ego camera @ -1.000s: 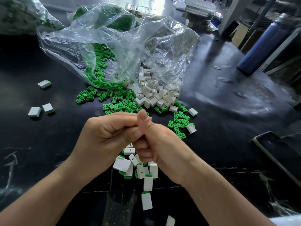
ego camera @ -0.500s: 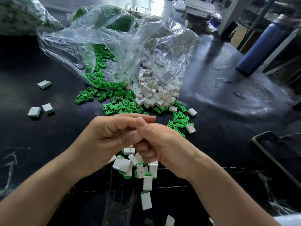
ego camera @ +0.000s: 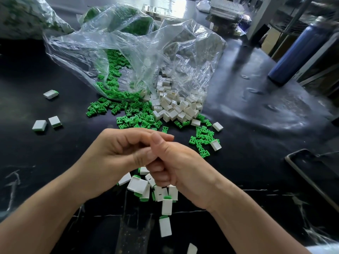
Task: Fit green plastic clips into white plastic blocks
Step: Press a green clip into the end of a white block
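Green plastic clips [ego camera: 135,118] spill from the mouth of a clear plastic bag [ego camera: 128,52] onto the black table [ego camera: 247,116]. Loose white plastic blocks [ego camera: 176,109] are heaped just beside them at the same mouth. Nearer the person than the bag, the left hand [ego camera: 113,154] and right hand [ego camera: 179,167] press together with fingers curled. Whether they grip anything cannot be told, since it would be hidden. Under the hands lies a pile of fitted blocks [ego camera: 137,184], and 3 stray fitted pieces [ego camera: 55,121] lie well left of the bag.
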Action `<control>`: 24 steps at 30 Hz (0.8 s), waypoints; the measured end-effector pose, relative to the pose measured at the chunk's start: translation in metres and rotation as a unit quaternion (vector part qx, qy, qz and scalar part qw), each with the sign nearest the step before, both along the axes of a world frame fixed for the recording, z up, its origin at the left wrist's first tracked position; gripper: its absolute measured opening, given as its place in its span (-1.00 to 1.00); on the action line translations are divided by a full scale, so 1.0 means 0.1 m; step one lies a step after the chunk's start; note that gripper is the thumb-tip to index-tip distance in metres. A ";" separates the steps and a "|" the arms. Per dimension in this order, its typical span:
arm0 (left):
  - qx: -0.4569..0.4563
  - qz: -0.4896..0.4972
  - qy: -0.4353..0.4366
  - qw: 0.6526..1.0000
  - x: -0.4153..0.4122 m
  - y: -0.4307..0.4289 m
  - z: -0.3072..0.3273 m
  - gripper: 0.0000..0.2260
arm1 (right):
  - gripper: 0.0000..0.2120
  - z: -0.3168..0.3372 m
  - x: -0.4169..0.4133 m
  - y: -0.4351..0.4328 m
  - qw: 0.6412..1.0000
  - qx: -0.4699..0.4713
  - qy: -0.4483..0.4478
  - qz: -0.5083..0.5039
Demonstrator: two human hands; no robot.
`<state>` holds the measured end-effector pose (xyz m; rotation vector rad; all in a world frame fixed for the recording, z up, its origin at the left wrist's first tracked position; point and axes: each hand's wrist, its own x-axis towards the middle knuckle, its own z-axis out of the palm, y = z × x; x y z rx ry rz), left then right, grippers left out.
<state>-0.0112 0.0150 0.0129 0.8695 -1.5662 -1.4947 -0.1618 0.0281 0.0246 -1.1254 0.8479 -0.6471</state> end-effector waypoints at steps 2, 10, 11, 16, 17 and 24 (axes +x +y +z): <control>0.026 -0.020 0.039 0.999 0.00 0.00 0.02 -0.48 | -0.65 -0.02 -0.02 -0.03 1.000 0.019 -0.015 0.010; 0.045 0.038 0.074 0.996 -0.06 0.02 0.05 -0.78 | -0.64 0.03 -0.09 -0.10 0.995 0.072 -0.067 0.035; 0.044 0.040 0.077 0.995 -0.07 0.03 0.05 -0.79 | -0.67 0.04 -0.09 -0.09 0.995 0.073 -0.064 0.031; 0.064 0.048 0.095 0.992 -0.10 0.03 0.04 -0.79 | -0.61 0.05 -0.12 -0.10 0.996 0.083 -0.030 0.032; 0.070 0.042 0.097 0.992 -0.09 0.03 0.05 -0.79 | -0.62 0.05 -0.13 -0.10 0.995 0.087 -0.033 0.035; 0.097 0.025 0.097 0.990 -0.09 0.03 0.06 -0.79 | -0.58 0.04 -0.15 -0.14 0.985 0.154 -0.079 0.028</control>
